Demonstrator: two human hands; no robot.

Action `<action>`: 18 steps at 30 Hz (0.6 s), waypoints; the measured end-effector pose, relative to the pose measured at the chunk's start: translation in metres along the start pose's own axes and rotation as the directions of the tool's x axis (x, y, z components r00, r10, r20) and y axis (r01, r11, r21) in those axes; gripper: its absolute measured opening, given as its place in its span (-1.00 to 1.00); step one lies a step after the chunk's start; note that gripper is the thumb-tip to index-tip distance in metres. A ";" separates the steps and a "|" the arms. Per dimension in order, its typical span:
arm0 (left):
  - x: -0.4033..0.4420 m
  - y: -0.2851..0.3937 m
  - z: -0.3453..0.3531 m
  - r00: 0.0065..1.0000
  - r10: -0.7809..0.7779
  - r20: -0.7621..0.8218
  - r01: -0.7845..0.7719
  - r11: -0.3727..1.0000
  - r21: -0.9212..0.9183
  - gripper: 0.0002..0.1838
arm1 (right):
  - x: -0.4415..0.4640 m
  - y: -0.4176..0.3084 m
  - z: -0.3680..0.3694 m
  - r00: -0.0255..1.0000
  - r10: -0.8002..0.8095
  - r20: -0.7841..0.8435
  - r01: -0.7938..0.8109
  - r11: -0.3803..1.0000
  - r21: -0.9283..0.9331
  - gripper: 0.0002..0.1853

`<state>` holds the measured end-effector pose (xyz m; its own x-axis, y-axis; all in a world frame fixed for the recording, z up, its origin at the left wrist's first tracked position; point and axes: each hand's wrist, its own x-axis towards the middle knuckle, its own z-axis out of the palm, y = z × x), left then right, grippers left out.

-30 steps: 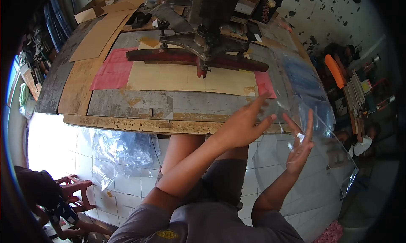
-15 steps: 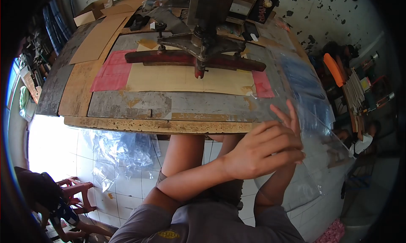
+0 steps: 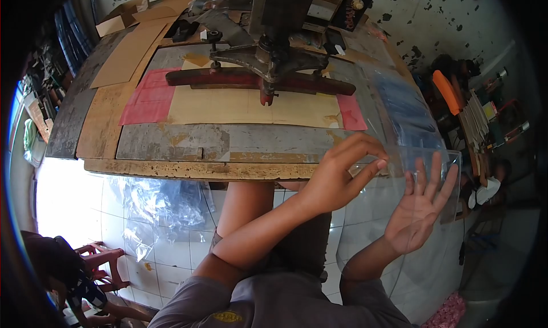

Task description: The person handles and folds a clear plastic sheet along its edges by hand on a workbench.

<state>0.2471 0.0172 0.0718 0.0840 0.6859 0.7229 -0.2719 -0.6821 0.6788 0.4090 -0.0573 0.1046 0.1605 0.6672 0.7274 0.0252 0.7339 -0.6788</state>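
Observation:
My left hand [image 3: 345, 174] is at the table's front right edge, thumb and fingertips pinched together at the edge of a clear plastic sheet [image 3: 394, 271]. To its right, my right hand [image 3: 416, 217] is raised, palm showing and fingers spread. The see-through plastic lies across this hand and hangs down past the forearm. I cannot tell whether the hand is inside a plastic pouch or only behind one layer. Beyond the left hand, a press with a dark red bar [image 3: 260, 80] stands over a pale yellow sheet [image 3: 228, 108] with pink pieces [image 3: 147, 97] at both ends.
A stack of bluish clear plastic [image 3: 408, 108] lies on the table's right side. Flat cardboard [image 3: 128, 51] is at the left. Crumpled plastic [image 3: 165, 205] hangs below the front edge. A red stool [image 3: 105, 265] and another person [image 3: 63, 271] are at lower left.
My right hand has moved right and away from the left, its fingers spreading. The left hand has turned and risen slightly to a pinch. The plastic sheet has been drawn out to the right.

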 end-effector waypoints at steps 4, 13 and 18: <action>-0.002 -0.003 0.000 0.987 -0.153 0.046 0.158 0.978 -0.135 -0.82 | 0.006 0.003 0.006 0.991 -0.118 0.068 0.125 0.986 -0.110 0.03; 0.001 0.010 -0.019 0.976 -0.212 0.042 0.215 0.929 -0.301 -0.37 | 0.046 0.024 0.009 0.895 -0.194 0.401 0.443 0.308 -0.842 -0.16; 0.005 0.007 -0.028 0.970 -0.242 -0.010 0.232 0.938 -0.257 -0.29 | 0.042 0.054 0.035 0.855 -0.056 0.516 0.519 0.095 -0.850 -0.37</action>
<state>0.2191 0.0232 0.0768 0.1379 0.8332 0.5356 -0.4817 -0.4161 0.7713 0.3830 0.0153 0.1021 -0.3733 0.5949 0.7119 0.9239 0.3075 0.2275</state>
